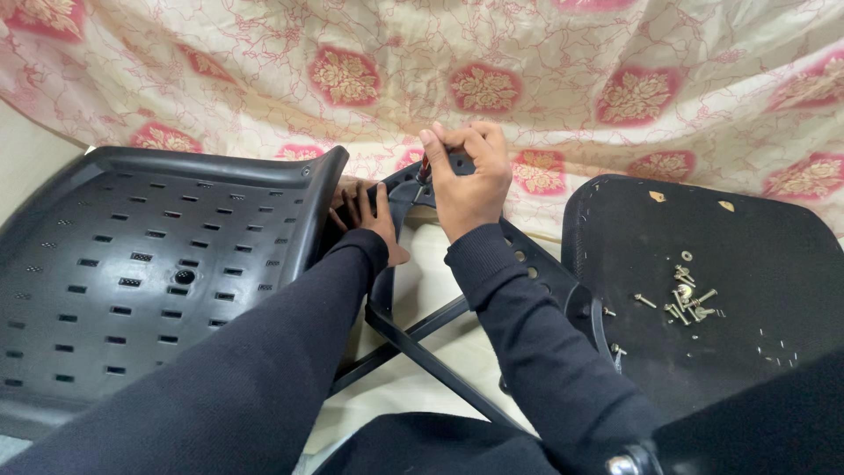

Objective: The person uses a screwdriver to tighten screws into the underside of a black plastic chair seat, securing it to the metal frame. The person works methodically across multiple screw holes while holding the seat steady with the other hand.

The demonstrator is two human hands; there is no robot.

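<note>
My right hand (469, 176) is closed around a small tool with a red handle (424, 167), pressed against the top of a black plastic chair frame (396, 325). Only a sliver of the tool shows between thumb and fingers. My left hand (362, 211) grips the frame's bracket right beside the edge of a black perforated chair back (149, 264). Both arms wear dark sleeves.
A black seat panel (703, 369) lies at the right, carrying a small pile of metal screws and washers (686, 295). A cream cloth with red flower patches (483, 79) covers the background and floor. Thin black frame bars (422, 352) cross below my arms.
</note>
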